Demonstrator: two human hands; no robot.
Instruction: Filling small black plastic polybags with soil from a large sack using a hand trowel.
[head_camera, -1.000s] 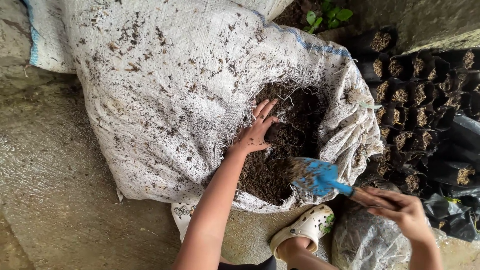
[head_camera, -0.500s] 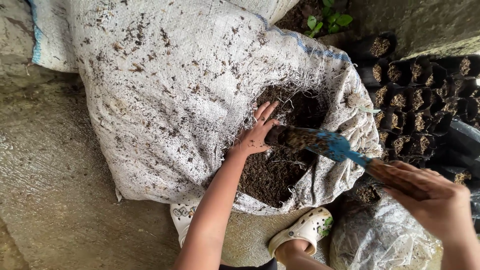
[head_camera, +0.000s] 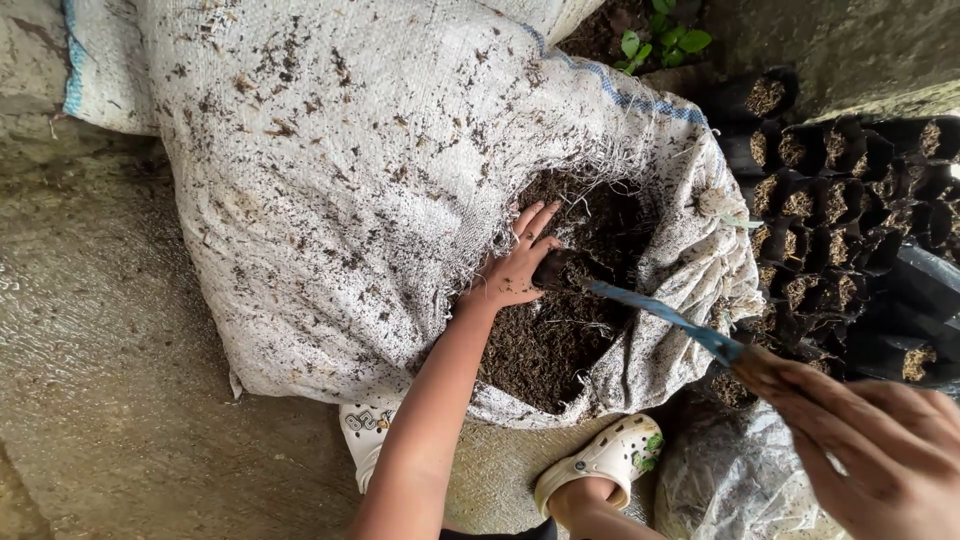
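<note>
- Left hand (head_camera: 515, 268) lies open, fingers spread, on soil (head_camera: 550, 340) inside the sack (head_camera: 350, 180).
- Right hand (head_camera: 880, 450), partly cut off, grips the blue trowel (head_camera: 660, 312); its blade is buried in soil.

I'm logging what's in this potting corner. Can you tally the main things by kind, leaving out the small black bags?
White woven sack of dark soil: 1
Blue-bladed trowel with wooden handle: 1
White clog shoes: 2
Hands: left hand, right hand: 2
Total: 6
</note>
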